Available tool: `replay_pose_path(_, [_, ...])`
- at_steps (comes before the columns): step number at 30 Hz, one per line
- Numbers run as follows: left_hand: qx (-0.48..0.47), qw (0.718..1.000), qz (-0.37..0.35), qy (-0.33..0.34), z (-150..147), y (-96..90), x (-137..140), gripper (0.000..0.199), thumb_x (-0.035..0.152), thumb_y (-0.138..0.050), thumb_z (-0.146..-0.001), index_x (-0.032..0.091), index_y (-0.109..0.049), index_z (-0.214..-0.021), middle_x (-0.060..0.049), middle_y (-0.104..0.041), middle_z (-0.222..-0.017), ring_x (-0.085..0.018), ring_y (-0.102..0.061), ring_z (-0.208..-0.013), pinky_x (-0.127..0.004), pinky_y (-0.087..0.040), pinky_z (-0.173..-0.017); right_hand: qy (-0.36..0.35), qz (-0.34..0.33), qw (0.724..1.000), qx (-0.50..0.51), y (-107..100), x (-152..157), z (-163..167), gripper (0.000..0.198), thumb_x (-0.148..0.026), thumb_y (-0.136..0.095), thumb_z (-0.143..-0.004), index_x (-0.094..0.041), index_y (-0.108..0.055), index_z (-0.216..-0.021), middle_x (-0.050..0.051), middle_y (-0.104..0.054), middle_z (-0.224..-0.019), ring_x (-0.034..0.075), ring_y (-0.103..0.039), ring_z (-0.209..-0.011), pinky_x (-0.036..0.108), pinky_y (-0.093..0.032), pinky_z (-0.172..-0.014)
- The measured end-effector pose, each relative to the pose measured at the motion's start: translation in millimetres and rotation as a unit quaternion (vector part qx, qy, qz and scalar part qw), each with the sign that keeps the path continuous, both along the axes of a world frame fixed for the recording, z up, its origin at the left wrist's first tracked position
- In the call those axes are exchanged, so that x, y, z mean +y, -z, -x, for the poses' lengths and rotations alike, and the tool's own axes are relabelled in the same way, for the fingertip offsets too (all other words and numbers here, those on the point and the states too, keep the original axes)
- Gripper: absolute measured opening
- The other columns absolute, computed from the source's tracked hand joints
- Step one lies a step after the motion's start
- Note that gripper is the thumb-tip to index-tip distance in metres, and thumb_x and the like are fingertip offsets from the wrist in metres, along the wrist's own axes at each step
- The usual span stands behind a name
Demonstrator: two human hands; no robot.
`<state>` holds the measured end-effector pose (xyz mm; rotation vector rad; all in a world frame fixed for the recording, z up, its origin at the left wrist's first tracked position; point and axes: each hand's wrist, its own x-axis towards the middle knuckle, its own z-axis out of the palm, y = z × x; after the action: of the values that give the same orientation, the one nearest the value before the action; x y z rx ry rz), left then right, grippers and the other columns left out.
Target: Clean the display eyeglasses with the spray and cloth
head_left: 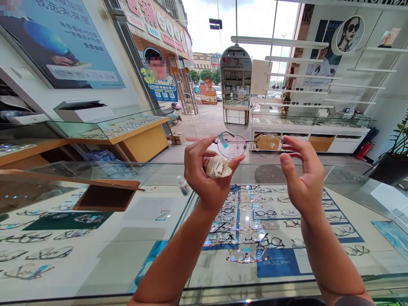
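Note:
A pair of thin-rimmed eyeglasses (251,142) is held up level above the glass counter, between my two hands. My left hand (208,170) pinches the left end of the frame and also clasps a crumpled whitish cloth (218,166) against the palm. At the right end, the fingertips of my right hand (302,174) grip the frame near its hinge, with the thumb apart below. A bluish sticker shows on the left lens. Under my hands, rows of eyeglasses (266,213) lie inside the glass display case (172,263).
A small white bottle (183,185) stands on the counter left of my hands. Farther left is a brown tray (108,195). Beyond the counter are an oval mirror (236,89), a wooden-sided display case (143,138), wall shelves (296,59) and a red fire extinguisher (363,151).

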<state>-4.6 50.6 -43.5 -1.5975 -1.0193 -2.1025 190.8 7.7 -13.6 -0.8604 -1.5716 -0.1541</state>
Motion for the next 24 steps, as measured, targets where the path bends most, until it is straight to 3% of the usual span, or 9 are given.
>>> replay_pose_path(4, [-0.003,1.000,-0.018,0.019,-2.1,2.4,1.6,0.061,0.065,-0.080,-0.088,0.025,-0.061,-0.130,-0.006,-0.067,-0.118,-0.017,-0.064,-0.079,-0.034,-0.058,-0.071,-0.017,-0.003,0.999,0.047,0.5,1.1,1.2,0.027,-0.035,-0.054,-0.107,-0.026,-0.073,-0.124,0.009,-0.077,-0.119,0.025,-0.074,-0.109,0.045,-0.061,-0.093])
replay_pose_path(9, [-0.001,1.000,0.012,0.020,-3.0,4.5,0.9,0.065,0.067,-0.078,-0.088,0.024,-0.061,-0.133,-0.008,-0.068,-0.121,-0.019,-0.066,-0.084,-0.035,-0.058,-0.073,-0.020,-0.004,0.996,0.090,1.0,1.3,1.6,0.022,-0.037,-0.059,-0.106,-0.025,-0.076,-0.114,0.007,-0.079,-0.112,0.024,-0.075,-0.105,0.043,-0.060,-0.090])
replay_pose_path(14, [-0.005,0.996,0.016,0.083,0.2,5.9,3.6,0.064,0.061,-0.082,-0.087,0.026,-0.061,-0.136,-0.008,-0.067,-0.123,-0.020,-0.066,-0.088,-0.035,-0.056,-0.073,-0.043,-0.004,0.993,0.114,1.3,0.9,1.4,0.019,-0.036,-0.064,-0.104,-0.025,-0.077,-0.111,0.006,-0.080,-0.109,0.022,-0.075,-0.099,0.040,-0.059,-0.086])
replay_pose_path(24, [-0.013,0.997,-0.024,0.074,-4.5,0.2,5.4,0.062,0.066,-0.083,-0.084,0.023,-0.066,-0.126,-0.005,-0.070,-0.113,-0.012,-0.060,-0.071,-0.030,-0.056,-0.067,-0.083,0.025,0.984,0.157,0.7,-0.8,1.1,0.015,-0.036,-0.070,-0.101,-0.027,-0.078,-0.109,0.003,-0.080,-0.109,0.020,-0.075,-0.098,0.039,-0.060,-0.089])
